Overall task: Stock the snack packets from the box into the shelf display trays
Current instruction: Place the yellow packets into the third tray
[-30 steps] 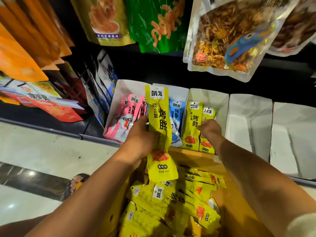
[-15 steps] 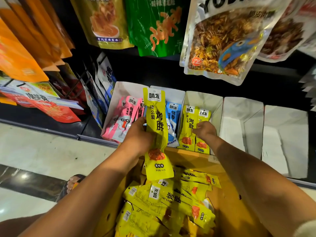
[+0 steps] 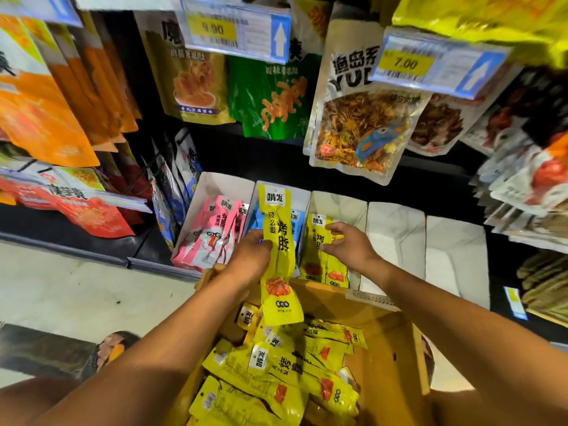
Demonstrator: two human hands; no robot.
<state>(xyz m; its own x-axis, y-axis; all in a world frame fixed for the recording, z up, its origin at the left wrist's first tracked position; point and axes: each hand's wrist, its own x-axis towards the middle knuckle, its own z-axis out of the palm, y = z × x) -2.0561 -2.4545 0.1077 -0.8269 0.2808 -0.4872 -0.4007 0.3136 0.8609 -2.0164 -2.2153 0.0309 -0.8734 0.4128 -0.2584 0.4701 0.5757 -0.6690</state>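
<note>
Head camera, wide angle, tipped forward and down at the shop shelf [image 3: 70, 245]

We're right in close: the lens sits above the cardboard box [image 3: 387, 348]. The left forearm [image 3: 153, 348] and right forearm [image 3: 445, 318] run up from the bottom edge to the white trays [image 3: 396, 229] mid-frame. Price tags [image 3: 235, 29] and hanging bags [image 3: 270, 96] crowd the top, bowed by the lens, with pale floor [image 3: 76, 287] off left.

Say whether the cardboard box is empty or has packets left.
Not empty: many yellow packets lie piled inside the cardboard box.
</note>
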